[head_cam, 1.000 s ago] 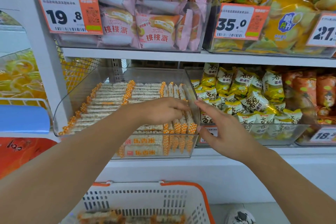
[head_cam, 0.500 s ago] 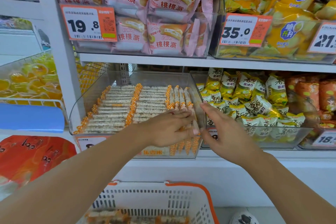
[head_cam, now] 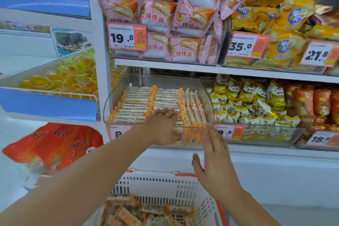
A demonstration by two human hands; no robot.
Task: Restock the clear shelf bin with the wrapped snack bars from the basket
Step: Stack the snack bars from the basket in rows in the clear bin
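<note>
Snack bars [head_cam: 165,99] fill clear bin [head_cam: 117,97] in three rows at shelf's front edge; more in basket [head_cam: 165,185]. Left hand [head_cam: 163,128] flat on bars, right hand [head_cam: 216,163] spread, holding nothing.

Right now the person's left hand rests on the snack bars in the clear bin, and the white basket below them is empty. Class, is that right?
Not quite. The left hand does rest on the snack bars in the clear bin, but the head view shows that the white basket is not empty: wrapped bars lie in its bottom.
</note>
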